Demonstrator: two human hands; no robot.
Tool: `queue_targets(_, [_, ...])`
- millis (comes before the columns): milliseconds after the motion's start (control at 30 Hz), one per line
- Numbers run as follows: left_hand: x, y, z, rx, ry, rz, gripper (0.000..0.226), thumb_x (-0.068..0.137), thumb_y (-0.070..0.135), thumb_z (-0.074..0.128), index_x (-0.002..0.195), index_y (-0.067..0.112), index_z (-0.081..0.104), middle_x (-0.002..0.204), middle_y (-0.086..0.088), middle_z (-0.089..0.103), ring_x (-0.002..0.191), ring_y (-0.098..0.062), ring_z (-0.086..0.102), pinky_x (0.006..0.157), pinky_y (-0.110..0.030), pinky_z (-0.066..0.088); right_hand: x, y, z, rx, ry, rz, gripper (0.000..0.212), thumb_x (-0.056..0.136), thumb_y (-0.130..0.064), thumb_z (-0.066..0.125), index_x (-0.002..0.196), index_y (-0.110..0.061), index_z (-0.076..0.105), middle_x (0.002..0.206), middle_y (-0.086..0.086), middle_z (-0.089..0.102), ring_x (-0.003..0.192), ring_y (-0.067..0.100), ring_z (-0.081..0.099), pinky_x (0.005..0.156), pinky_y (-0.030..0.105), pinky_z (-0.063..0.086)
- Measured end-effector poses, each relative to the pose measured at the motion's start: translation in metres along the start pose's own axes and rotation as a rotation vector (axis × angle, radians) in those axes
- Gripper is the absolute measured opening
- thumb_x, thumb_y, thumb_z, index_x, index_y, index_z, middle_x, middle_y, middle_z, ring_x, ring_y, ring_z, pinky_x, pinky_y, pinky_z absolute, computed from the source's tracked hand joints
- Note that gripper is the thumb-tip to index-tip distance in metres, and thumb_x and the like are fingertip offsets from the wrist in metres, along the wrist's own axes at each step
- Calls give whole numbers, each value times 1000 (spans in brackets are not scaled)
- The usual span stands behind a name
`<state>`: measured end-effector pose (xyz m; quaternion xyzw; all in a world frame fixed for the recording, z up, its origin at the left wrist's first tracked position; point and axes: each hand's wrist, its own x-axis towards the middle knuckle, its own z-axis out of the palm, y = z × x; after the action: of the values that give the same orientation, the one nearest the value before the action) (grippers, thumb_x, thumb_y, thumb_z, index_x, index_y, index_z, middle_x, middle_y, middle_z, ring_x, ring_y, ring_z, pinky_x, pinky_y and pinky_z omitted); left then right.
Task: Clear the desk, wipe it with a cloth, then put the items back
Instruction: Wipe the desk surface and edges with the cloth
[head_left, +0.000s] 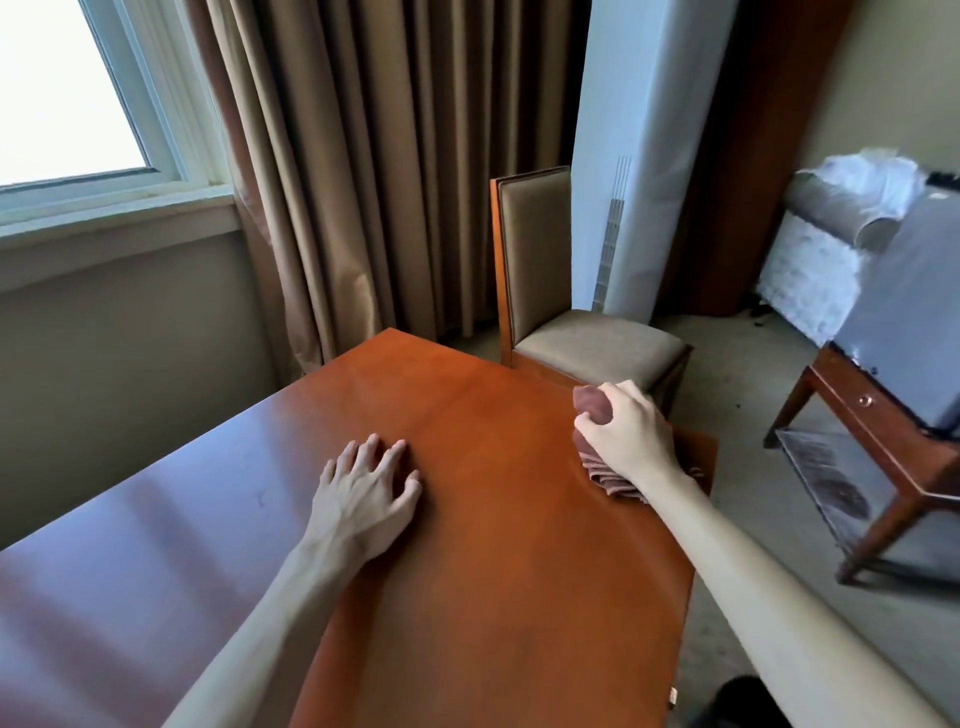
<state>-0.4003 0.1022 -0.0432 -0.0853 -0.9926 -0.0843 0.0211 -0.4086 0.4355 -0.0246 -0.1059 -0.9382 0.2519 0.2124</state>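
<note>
1 desk (467, 519); 1 cloth (592, 410); 1 chair (571, 312) | right hand (628, 431) fingers curled round cloth, partly hiding it | left hand (363, 493) fingers spread on desk, holding nothing

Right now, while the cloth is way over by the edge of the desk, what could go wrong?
The right hand grips the cloth close to the desk's right edge, and part of the cloth hangs near that edge, so a wide swipe might carry it off. The left hand rests on its fingertips on the glossy top and could leave prints on wiped wood. The chair stands close to the far corner, so an arm might bump it.
</note>
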Motion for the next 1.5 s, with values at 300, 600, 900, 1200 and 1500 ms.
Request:
queue_targets(300, [20, -12, -18, 100, 93, 70, 72, 88, 68, 10, 143, 38, 46, 135, 3, 55, 120, -23, 53, 95, -38, 45, 0, -14, -1, 23, -130, -128, 38, 81, -50, 59, 109, -26, 68, 111, -8, 60, 105, 22, 60, 91, 39, 53])
queue_targets(600, [69, -92, -22, 76, 80, -151, 85, 80, 71, 6, 153, 37, 35, 159, -8, 32, 147, -29, 26, 118, -43, 23, 53, -86, 73, -63, -156, -182, 47, 93, -48, 61, 131, -21, 63, 135, -2, 57, 124, 25, 52, 97, 40, 46])
queue_targets(900, [79, -110, 1, -14, 95, -156, 85, 80, 75, 0, 156, 44, 20, 164, 1, 17, 152, -23, 7, 122, -39, 7, 153, -191, 196, -101, -101, -189, 46, 98, -46, 54, 132, -16, 60, 142, 12, 53, 130, 36, 49, 102, 51, 47])
queue_targets(1200, [75, -107, -4, -34, 77, -172, 83, 80, 75, 0, 156, 47, 18, 166, 3, 13, 153, -21, 4, 124, -40, 5, 104, -255, 218, 88, -281, -552, 33, 87, -44, 61, 109, -20, 64, 116, 2, 59, 109, 30, 54, 87, 39, 48])
queue_targets(1500, [76, -107, -1, -18, 87, -170, 83, 81, 75, -1, 157, 46, 15, 167, 1, 12, 154, -22, 3, 124, -39, 6, 150, -175, 192, 19, -199, -466, 36, 86, -50, 60, 111, -24, 66, 112, 1, 61, 108, 29, 59, 85, 39, 49])
